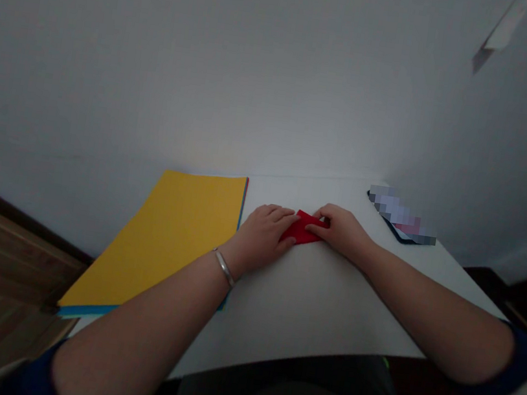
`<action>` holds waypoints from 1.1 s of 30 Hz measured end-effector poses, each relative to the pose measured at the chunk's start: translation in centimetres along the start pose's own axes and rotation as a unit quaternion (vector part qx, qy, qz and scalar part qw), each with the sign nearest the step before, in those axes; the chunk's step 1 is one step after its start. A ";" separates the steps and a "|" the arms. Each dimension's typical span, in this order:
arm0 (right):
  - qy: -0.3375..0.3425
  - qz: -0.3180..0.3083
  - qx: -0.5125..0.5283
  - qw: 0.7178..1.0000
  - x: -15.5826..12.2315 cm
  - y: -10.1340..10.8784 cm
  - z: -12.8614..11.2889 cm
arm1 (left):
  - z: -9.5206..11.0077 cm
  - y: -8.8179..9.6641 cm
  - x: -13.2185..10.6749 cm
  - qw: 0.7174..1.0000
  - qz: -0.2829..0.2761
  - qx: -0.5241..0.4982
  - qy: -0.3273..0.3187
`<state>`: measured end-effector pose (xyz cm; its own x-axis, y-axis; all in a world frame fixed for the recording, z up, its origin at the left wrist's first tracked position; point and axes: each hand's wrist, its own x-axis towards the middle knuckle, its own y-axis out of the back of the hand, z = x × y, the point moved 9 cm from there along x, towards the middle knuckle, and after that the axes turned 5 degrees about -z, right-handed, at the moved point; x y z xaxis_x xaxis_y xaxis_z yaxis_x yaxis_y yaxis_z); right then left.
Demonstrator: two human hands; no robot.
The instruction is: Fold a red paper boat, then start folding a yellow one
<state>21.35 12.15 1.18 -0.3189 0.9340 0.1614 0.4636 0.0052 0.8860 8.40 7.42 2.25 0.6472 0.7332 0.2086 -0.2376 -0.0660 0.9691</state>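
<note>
A small folded piece of red paper (303, 229) lies on the white table (307, 302) between my two hands. My left hand (263, 233), with a silver bracelet on the wrist, rests on the paper's left part with its fingers curled down over it. From the right, my right hand (341, 229) pinches the paper's right edge with thumb and fingers pressed together. Both hands hold the paper against the tabletop.
A stack of coloured sheets with a yellow one on top (169, 240) lies at the table's left, reaching its front edge. A phone (400, 218) lies at the far right corner. A pale wall stands right behind the table; wooden floor shows at the left.
</note>
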 end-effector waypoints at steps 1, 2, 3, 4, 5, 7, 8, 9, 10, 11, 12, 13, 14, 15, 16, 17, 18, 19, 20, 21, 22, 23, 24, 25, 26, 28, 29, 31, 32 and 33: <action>0.003 -0.001 0.003 1.000 -0.1 0.0 -0.2 | 0.2 -0.2 0.0 1.000 -0.004 -0.003 -0.009; 0.004 -0.003 0.006 1.000 -0.1 0.0 -0.4 | 0.2 -0.4 0.0 1.000 -0.006 -0.004 -0.010; 0.005 -0.005 0.011 1.000 -0.1 0.0 -0.5 | 0.1 -0.6 -0.1 1.000 -0.010 -0.005 -0.005; 0.007 -0.007 0.019 1.000 -0.2 -0.1 -0.6 | 0.0 -0.8 -0.1 1.000 -0.015 -0.006 0.003; 0.009 -0.010 0.029 0.999 -0.2 -0.1 -0.6 | -0.2 -0.9 -0.1 1.000 -0.020 -0.008 0.011; 0.016 -0.017 0.050 0.999 -0.2 -0.2 -0.8 | -0.4 -1.2 -0.1 0.999 -0.030 -0.014 0.026; 0.020 -0.019 0.057 0.998 -0.3 -0.2 -0.9 | -0.5 -1.2 -0.1 0.999 -0.034 -0.017 0.032; 0.023 -0.021 0.060 0.998 -0.3 -0.3 -0.9 | -0.6 -1.3 -0.1 0.998 -0.039 -0.021 0.036; 0.027 -0.023 0.060 0.998 -0.3 -0.3 -1.0 | -0.6 -1.3 -0.1 0.998 -0.043 -0.023 0.039; 0.032 -0.026 0.060 0.997 -0.3 -0.4 -1.1 | -0.6 -1.4 -0.1 0.998 -0.047 -0.025 0.039; 0.039 -0.029 0.060 0.997 -0.3 -0.5 -1.2 | -0.6 -1.4 0.0 0.998 -0.049 -0.024 0.038; 0.047 -0.030 0.060 0.997 -0.3 -0.5 -1.3 | -0.6 -1.4 0.0 0.998 -0.049 -0.021 0.036; 0.055 -0.030 0.061 0.996 -0.3 -0.6 -1.4 | -0.5 -1.4 0.0 0.998 -0.049 -0.015 0.033; 0.063 -0.030 0.062 0.996 -0.3 -0.6 -1.5 | -0.5 -1.5 0.0 0.998 -0.049 -0.008 0.030; 0.069 -0.028 0.061 0.995 -0.2 -0.5 -1.6 | -0.4 -1.5 0.0 0.998 -0.050 -0.001 0.028; 0.075 -0.027 0.057 0.995 -0.2 -0.5 -1.7 | -0.4 -1.6 -0.1 0.998 -0.052 0.005 0.028; 0.080 -0.027 0.049 0.995 -0.2 -0.5 -1.7 | -0.4 -1.6 -0.1 0.998 -0.053 0.010 0.029; 0.085 -0.030 0.041 0.995 -0.2 -0.4 -1.8 | -0.4 -1.7 -0.1 0.998 -0.055 0.014 0.032; 0.089 -0.034 0.033 0.995 -0.2 -0.4 -1.8 | -0.5 -1.7 -0.2 0.998 -0.057 0.017 0.036; 0.093 -0.039 0.026 0.995 -0.2 -0.4 -1.8 | -0.5 -1.7 -0.2 0.997 -0.059 0.020 0.041; 0.093 -0.045 0.021 0.994 -0.2 -0.4 -1.8 | -0.5 -1.7 -0.2 0.997 -0.061 0.023 0.045; 0.091 -0.053 0.017 0.994 -0.2 -0.5 -1.7 | -0.5 -1.8 -0.3 0.997 -0.064 0.026 0.047; 0.088 -0.062 0.014 0.994 -0.2 -0.5 -1.6 | -0.5 -1.8 -0.3 0.996 -0.066 0.030 0.049; 0.084 -0.069 0.012 0.994 -0.2 -0.6 -1.5 | -0.5 -1.9 -0.3 0.996 -0.068 0.032 0.051; 0.079 -0.076 0.011 0.994 -0.1 -0.7 -1.4 | -0.5 -2.0 -0.3 0.996 -0.071 0.034 0.052; 0.067 -0.083 0.012 0.994 -0.1 -0.8 -1.0 | -0.6 -2.2 -0.4 0.995 -0.080 0.035 0.057; 0.058 -0.084 0.014 0.995 0.0 -0.8 -0.8 | -0.6 -2.4 -0.4 0.994 -0.088 0.035 0.061; 0.042 -0.089 0.016 0.995 0.1 -0.9 -0.2 | -0.8 -2.7 -0.4 0.992 -0.103 0.035 0.066; 0.038 -0.095 0.015 0.995 0.2 -0.9 0.0 | -0.8 -2.9 -0.4 0.991 -0.109 0.036 0.069; 0.036 -0.103 0.013 0.994 0.2 -0.9 0.2 | -0.9 -3.0 -0.5 0.990 -0.114 0.037 0.071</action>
<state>21.03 12.40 0.34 -0.4670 0.8842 0.0092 0.4033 0.2037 0.8921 8.18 7.87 -0.82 0.5676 0.8227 -0.0316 -0.0398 0.0657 0.9970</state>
